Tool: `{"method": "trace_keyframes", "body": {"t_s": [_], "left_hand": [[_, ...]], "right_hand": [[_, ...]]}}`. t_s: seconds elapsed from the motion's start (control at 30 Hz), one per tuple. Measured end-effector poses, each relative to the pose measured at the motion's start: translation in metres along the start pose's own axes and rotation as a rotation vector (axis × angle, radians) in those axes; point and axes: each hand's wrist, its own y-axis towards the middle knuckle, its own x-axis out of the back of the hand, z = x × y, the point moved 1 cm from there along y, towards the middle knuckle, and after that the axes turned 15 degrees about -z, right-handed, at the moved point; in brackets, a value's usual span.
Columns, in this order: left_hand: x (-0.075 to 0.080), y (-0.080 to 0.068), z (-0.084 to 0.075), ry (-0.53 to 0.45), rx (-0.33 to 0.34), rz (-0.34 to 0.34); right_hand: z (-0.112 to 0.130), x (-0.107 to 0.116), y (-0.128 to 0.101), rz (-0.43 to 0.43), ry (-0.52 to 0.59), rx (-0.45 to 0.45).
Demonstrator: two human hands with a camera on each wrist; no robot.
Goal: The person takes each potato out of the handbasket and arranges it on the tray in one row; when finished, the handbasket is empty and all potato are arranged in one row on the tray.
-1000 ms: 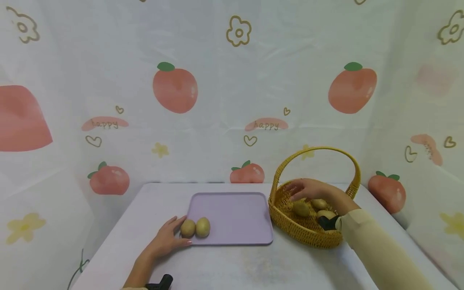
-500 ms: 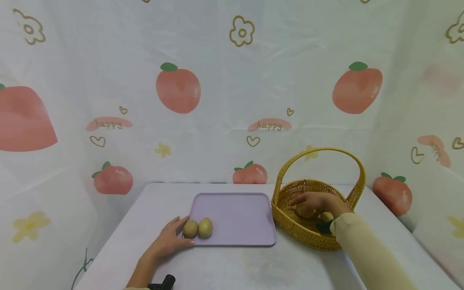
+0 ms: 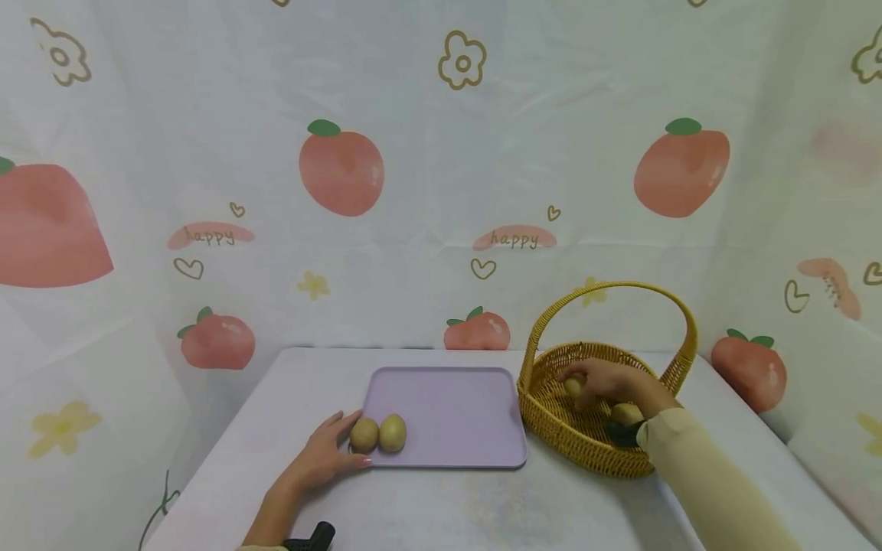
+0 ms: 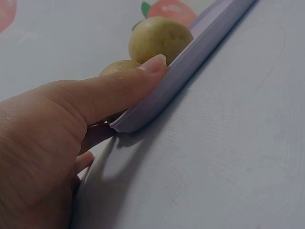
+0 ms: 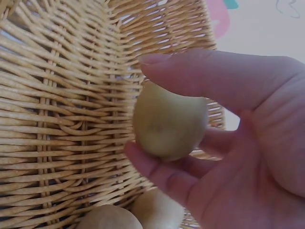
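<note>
Since a moment ago, the right hand (image 3: 606, 383) has lifted a potato (image 5: 169, 121) slightly inside the wicker basket (image 3: 551, 428), pinching it between thumb and fingers. On the left, the left hand (image 3: 320, 455) rests flat, its grip relaxed against the purple tray (image 3: 448, 413), touching two potatoes (image 3: 377, 434) there.

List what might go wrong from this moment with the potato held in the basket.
The right hand pinches the potato with thumb and fingertips only; it may slip back into the basket. Lifting out, the hand could snag the handle. On the tray, it might knock the two potatoes there.
</note>
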Motion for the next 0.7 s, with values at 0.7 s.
{"method": "trace_keyframes", "body": {"t_s": [0.7], "left_hand": [[-0.001, 0.000, 0.001, 0.011, 0.000, -0.004]], "right_hand": [[0.021, 0.007, -0.035, -0.183, 0.044, 0.269]]}}
